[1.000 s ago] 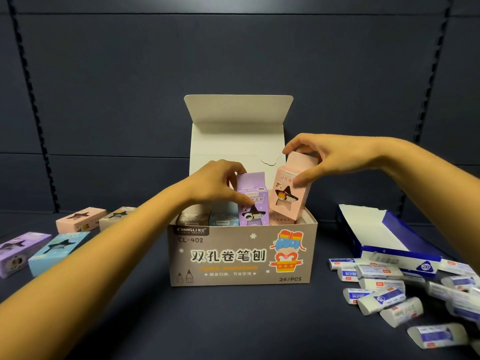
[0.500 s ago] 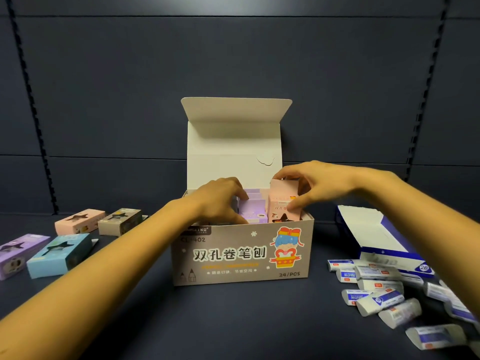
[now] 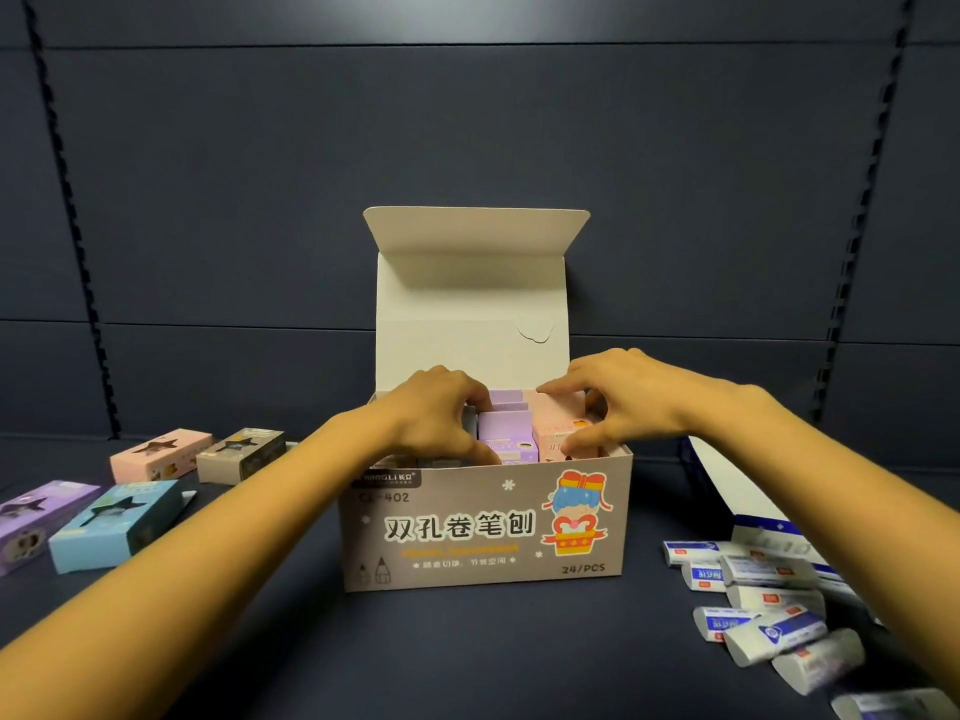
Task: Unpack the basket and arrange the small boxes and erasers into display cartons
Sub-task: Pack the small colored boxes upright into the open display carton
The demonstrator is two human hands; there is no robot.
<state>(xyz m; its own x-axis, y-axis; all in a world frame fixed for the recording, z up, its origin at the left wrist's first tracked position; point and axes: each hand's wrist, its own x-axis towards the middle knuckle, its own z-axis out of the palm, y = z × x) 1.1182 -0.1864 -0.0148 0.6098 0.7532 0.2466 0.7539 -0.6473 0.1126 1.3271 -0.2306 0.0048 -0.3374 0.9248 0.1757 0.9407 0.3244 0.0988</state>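
Note:
A grey display carton point(image 3: 483, 532) with its lid up stands in the middle of the dark shelf. Inside it stand small boxes. My left hand point(image 3: 441, 413) reaches in from the left, its fingers curled round a purple box point(image 3: 506, 431). My right hand point(image 3: 623, 402) pinches a pink box point(image 3: 558, 423) beside the purple one, thumb at the front, fingers on top. Both boxes sit nearly level with the carton's rim. Several white and blue erasers point(image 3: 763, 600) lie loose at the right.
At the left lie a pink box point(image 3: 158, 454), a grey box point(image 3: 241, 454), a blue box point(image 3: 117, 524) and a purple box point(image 3: 31, 522). A blue and white open carton point(image 3: 727, 475) sits behind my right forearm. A dark panel wall stands behind.
Both hands have lowered the purple and pink boxes from above the carton down into it. The view has shifted slightly closer.

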